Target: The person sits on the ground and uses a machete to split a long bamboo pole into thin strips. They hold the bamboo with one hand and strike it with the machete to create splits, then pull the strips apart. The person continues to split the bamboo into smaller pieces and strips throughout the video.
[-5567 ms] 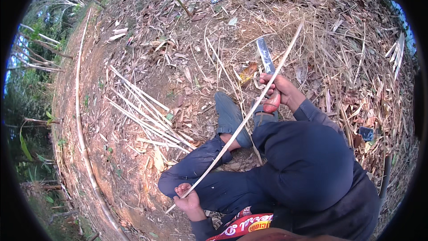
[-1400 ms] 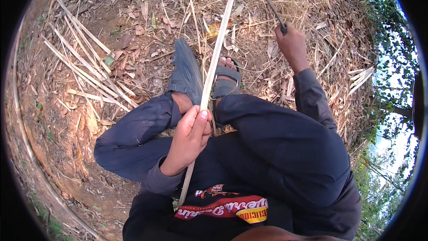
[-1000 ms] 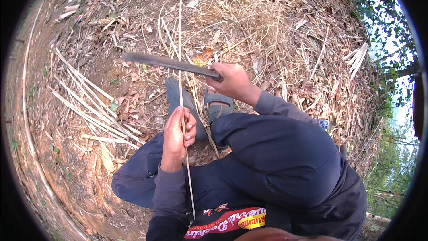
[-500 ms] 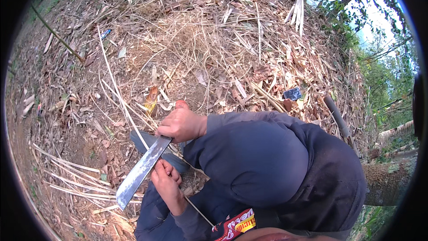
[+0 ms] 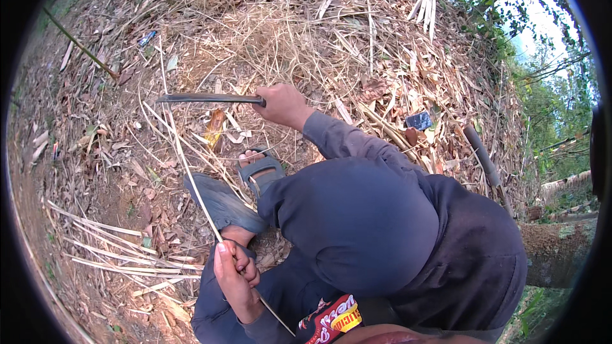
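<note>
My right hand (image 5: 285, 106) is closed around the handle end of a machete (image 5: 210, 98), held out over the ground beyond my feet. Its blade lies level, pointing left, seen nearly edge-on. Close to my lap, my left hand (image 5: 236, 272) grips a long, thin pale strip (image 5: 189, 169), which looks like split bamboo. From that fist the strip runs up and left past my sandalled feet, crossing the blade near its tip; whether they touch I cannot tell. The strip's other end passes below the fist toward my body.
Several split strips (image 5: 127, 261) lie in a fan at the left. Shavings (image 5: 268, 57) and dry leaves cover the ground ahead. A dark rectangular object (image 5: 419, 121) and a grey pole-like piece (image 5: 482, 156) lie at the right, near a tree trunk (image 5: 561, 251).
My right hand has swung the machete up and away from my left hand, and the blade has turned from slanted to level. My left hand stays closed on the strip, slightly lower.
</note>
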Demonstrator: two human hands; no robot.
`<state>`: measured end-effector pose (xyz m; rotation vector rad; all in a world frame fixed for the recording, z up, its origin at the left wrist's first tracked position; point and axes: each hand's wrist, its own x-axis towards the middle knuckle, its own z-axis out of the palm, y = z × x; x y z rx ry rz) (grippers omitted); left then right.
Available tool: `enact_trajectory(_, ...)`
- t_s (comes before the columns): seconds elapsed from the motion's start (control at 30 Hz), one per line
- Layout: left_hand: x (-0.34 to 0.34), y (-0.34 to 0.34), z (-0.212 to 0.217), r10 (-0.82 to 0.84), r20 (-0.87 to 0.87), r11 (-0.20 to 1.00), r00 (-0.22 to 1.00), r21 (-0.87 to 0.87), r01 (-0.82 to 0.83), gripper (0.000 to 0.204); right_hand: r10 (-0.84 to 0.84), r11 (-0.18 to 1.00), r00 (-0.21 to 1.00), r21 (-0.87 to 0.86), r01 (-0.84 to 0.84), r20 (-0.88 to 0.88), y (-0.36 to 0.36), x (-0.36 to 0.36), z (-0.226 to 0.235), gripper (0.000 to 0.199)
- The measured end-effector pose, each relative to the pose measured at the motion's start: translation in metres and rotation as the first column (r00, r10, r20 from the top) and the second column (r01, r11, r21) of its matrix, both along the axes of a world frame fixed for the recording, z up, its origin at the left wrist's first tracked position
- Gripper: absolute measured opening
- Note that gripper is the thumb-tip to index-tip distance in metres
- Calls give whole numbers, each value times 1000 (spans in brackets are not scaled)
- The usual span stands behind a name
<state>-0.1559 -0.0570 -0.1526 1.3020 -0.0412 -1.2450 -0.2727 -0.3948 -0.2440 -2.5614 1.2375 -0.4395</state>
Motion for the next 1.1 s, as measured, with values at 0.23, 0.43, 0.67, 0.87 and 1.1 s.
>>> enact_trajectory(0.23,-3,-3,-27,2,-13,999,1000,51,-1,30,360,933,926,-58,-356,113,71,17,-7,24)
enact_trajectory(0.43,-14,11,-2,-83,95,964,992,261,55,32,431,900,890,-144,-412,148,79,46,-26,18)
enact_trajectory(0.67,-12,32,4,-182,49,905,982,399,148,33,-48,927,994,375,9,94,61,1,-60,21)
enact_trajectory(0.87,-13,25,-3,-175,82,889,981,442,121,33,107,964,988,232,-130,108,75,-7,-80,21)
enact_trajectory(1.1,-12,28,4,-154,151,871,976,487,62,34,-388,824,921,465,324,45,-2,-49,-124,21)
